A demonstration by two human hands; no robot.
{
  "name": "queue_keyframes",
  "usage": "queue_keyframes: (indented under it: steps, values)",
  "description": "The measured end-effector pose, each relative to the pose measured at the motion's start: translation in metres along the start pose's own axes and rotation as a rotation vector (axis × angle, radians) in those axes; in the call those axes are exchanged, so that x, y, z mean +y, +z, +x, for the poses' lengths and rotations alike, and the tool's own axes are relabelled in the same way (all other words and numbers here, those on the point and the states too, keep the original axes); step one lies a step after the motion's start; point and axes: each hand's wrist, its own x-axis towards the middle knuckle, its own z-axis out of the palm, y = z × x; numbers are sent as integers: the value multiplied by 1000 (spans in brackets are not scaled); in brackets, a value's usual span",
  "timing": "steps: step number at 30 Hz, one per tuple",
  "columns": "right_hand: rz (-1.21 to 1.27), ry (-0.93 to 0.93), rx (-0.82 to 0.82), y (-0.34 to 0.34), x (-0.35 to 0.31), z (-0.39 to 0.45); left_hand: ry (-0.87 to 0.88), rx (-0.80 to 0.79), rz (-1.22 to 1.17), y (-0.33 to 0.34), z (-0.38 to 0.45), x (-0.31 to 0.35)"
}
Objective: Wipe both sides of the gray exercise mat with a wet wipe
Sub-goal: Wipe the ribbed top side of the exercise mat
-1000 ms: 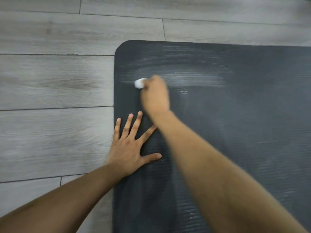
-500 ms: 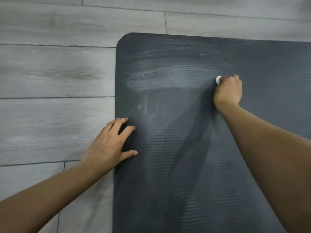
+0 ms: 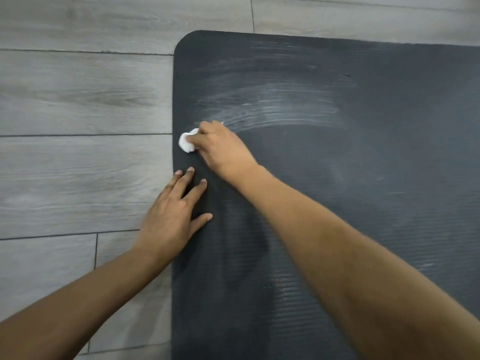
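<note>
The dark gray exercise mat [image 3: 363,203] lies flat on the floor and fills the right of the view, its rounded far-left corner in sight. Shiny wet streaks cross its upper part. My right hand [image 3: 220,146] grips a bunched white wet wipe [image 3: 186,142] and presses it on the mat close to the left edge. My left hand [image 3: 174,214] rests flat on the mat's left edge just below, fingers straight, palm partly over the floor.
Gray wood-look floor planks [image 3: 78,113] surround the mat on the left and beyond its far edge. Nothing else lies on the floor in view.
My right hand swept the wipe from the mat's left side to the middle and back to the left edge, leaving fresh wet streaks. My left hand stayed pressed on the left edge.
</note>
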Motion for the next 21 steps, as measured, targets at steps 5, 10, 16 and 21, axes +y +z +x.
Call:
queue_keyframes:
  steps: [5,10,16,21]
  values:
    - [-21,365,186,-21,63,-15,129,-230,53,-10,-6,-19]
    - [49,-124,92,5,-3,-28,119,-215,59,-5,-4,-15]
    - [-164,-123,182,15,23,80,89,-232,137,-4,-2,-12]
    - [-106,265,234,17,13,120,63,-263,129,-4,-3,-10]
